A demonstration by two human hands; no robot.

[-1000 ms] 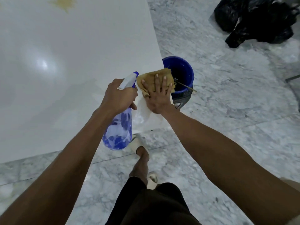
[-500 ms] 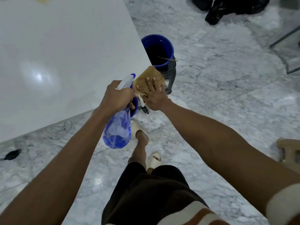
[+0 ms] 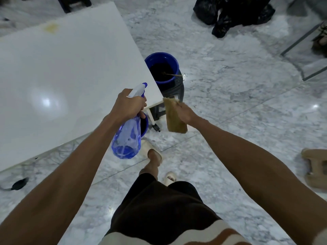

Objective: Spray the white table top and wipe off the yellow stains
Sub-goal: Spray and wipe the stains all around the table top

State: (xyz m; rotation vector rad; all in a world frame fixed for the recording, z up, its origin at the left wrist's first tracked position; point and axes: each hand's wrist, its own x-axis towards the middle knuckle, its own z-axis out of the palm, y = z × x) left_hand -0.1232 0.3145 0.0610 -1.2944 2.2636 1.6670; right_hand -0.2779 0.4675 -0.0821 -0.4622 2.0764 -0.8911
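Observation:
The white table top [image 3: 62, 76] fills the left half of the view, with one yellow stain [image 3: 51, 27] near its far edge. My left hand [image 3: 129, 105] grips a clear blue spray bottle [image 3: 127, 138] by the neck, its white nozzle pointing toward the table's near right corner. My right hand [image 3: 185, 112] holds a tan cloth [image 3: 174, 115] that hangs down in the air just right of that corner, off the table.
A blue bucket [image 3: 161, 69] with dark liquid sits on a dark stool beside the table's right edge. Black bags [image 3: 233, 13] lie on the marble floor at the far right. A beige stool [image 3: 315, 168] stands at the right. My feet in pale slippers [image 3: 152, 152] are below.
The cloth has come off the table corner and now hangs from my right hand in the air. The view has pulled back, showing more of the table and the stain.

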